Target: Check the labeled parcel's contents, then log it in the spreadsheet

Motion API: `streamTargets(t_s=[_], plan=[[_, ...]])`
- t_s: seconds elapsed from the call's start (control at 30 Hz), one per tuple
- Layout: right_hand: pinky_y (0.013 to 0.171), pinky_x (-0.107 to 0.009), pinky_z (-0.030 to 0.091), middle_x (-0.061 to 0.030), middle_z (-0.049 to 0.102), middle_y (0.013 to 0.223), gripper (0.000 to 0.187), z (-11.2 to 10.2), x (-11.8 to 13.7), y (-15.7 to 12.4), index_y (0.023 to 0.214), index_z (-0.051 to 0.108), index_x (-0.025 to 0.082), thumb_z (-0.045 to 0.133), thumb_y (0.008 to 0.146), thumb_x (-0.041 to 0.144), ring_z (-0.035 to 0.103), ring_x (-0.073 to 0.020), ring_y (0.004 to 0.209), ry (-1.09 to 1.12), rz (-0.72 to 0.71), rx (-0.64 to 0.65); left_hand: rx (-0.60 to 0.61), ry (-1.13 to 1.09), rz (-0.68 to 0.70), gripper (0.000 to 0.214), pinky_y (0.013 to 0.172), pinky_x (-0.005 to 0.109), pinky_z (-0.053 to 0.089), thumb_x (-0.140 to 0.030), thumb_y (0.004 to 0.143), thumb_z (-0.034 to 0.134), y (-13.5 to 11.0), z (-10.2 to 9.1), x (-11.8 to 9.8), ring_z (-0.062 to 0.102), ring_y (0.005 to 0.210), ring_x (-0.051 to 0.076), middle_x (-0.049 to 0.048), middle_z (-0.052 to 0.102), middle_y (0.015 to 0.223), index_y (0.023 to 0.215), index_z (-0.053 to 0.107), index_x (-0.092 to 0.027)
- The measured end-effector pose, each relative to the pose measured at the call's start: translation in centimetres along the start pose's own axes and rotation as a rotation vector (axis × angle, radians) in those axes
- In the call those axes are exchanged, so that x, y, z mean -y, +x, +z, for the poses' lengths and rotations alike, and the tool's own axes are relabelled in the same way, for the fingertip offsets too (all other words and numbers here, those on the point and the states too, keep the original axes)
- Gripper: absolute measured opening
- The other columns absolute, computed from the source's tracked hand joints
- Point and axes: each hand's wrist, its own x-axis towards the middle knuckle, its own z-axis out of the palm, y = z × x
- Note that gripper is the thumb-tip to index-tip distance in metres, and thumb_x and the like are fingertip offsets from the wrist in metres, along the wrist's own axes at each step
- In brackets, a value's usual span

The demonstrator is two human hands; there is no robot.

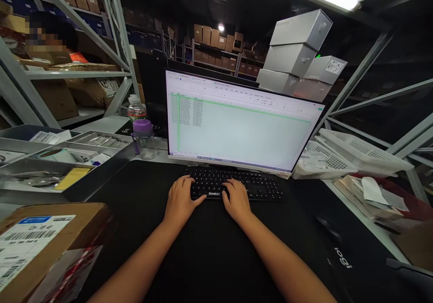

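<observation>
A black keyboard (209,183) lies on a black desk mat (209,253) in front of me. My left hand (181,195) rests on its left end, fingers spread over the keys and thumb stretched along the front edge. Over the middle keys is my right hand (237,198), its fingers apart and slightly bent, holding nothing. Behind the keyboard stands a monitor (243,127) with a spreadsheet, where a green row and a green column are highlighted. To the right, apart from both hands, a dark mouse (329,229) sits on the mat.
A taped cardboard box (81,217) fills the near left. Behind it are a divided tray (111,163) and a purple-lidded bottle (144,136). White baskets (324,170) and stacked grey boxes (292,59) stand right. A person (64,32) is behind the left shelf.
</observation>
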Motion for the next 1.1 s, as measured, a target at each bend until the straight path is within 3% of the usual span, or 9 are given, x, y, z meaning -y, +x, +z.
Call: streamTargets(t_s=[0.1, 0.37, 0.5, 0.63, 0.7, 1.0, 1.1], plan=[[0.124, -0.052, 0.034, -0.0125, 0.066, 0.138, 0.033, 0.0, -0.2, 0.0, 0.127, 0.07, 0.019, 0.055, 0.097, 0.021, 0.054, -0.0282, 0.137, 0.013, -0.001, -0.009, 0.004, 0.033, 0.06, 0.037, 0.11, 0.054, 0.052, -0.036, 0.075, 0.084, -0.1, -0.1, 0.0, 0.06, 0.128, 0.036, 0.0159, 0.063, 0.136, 0.105, 0.067, -0.02], [0.121, -0.046, 0.037, -0.0098, 0.067, 0.134, 0.036, -0.2, -0.3, 0.3, 0.125, 0.07, 0.02, 0.051, 0.095, 0.014, 0.057, -0.025, 0.131, 0.035, 0.013, -0.03, 0.056, 0.035, 0.254, 0.026, 0.113, 0.058, 0.05, -0.04, 0.09, 0.068, 0.2, 0.7, -0.4, 0.06, 0.131, 0.036, 0.0187, 0.063, 0.138, 0.102, 0.076, -0.019], [0.113, -0.044, 0.044, -0.0113, 0.067, 0.131, 0.044, -1.2, -1.6, 1.0, 0.137, 0.062, 0.018, 0.048, 0.095, 0.013, 0.059, -0.0257, 0.124, 0.023, 0.087, -0.09, 0.06, 0.066, 0.266, 0.029, 0.113, 0.058, 0.05, -0.039, 0.094, 0.059, 0.4, 0.6, -0.7, 0.06, 0.131, 0.036, 0.02, 0.062, 0.142, 0.104, 0.074, -0.017], [0.106, -0.041, 0.047, -0.01, 0.071, 0.119, 0.038, -2.2, -2.7, 1.6, 0.12, 0.07, 0.019, 0.048, 0.091, 0.008, 0.061, -0.0253, 0.117, 0.016, 0.126, -0.107, 0.095, 0.08, 0.266, 0.029, 0.108, 0.055, 0.053, -0.031, 0.096, 0.05, 0.4, 0.7, -0.7, 0.063, 0.127, 0.034, 0.0181, 0.066, 0.137, 0.109, 0.072, -0.017], [0.108, -0.039, 0.046, -0.0084, 0.072, 0.118, 0.034, -2.4, -2.8, 1.8, 0.115, 0.071, 0.02, 0.05, 0.09, 0.009, 0.06, -0.024, 0.118, 0.023, 0.106, -0.1, 0.121, 0.081, 0.257, 0.028, 0.106, 0.053, 0.055, -0.03, 0.095, 0.049, 0.5, 0.7, -0.6, 0.064, 0.124, 0.034, 0.0173, 0.067, 0.134, 0.106, 0.072, -0.017], [0.111, -0.043, 0.045, -0.0116, 0.07, 0.124, 0.042, -1.9, -2.1, 1.7, 0.135, 0.063, 0.017, 0.05, 0.095, 0.017, 0.057, -0.0258, 0.124, 0.048, 0.079, -0.112, 0.13, 0.007, 0.237, 0.024, 0.102, 0.049, 0.055, -0.029, 0.094, 0.048, 0.4, 0.5, -0.8, 0.067, 0.115, 0.029, 0.0122, 0.072, 0.12, 0.104, 0.069, -0.021], [0.114, -0.042, 0.042, -0.0102, 0.069, 0.127, 0.042, -1.9, -2.1, 1.7, 0.133, 0.065, 0.019, 0.049, 0.094, 0.015, 0.056, -0.0247, 0.128, 0.053, 0.068, -0.108, 0.124, -0.017, 0.232, 0.023, 0.102, 0.049, 0.055, -0.029, 0.093, 0.049, 0.4, 0.5, -0.8, 0.067, 0.115, 0.03, 0.0117, 0.072, 0.118, 0.103, 0.068, -0.023]])
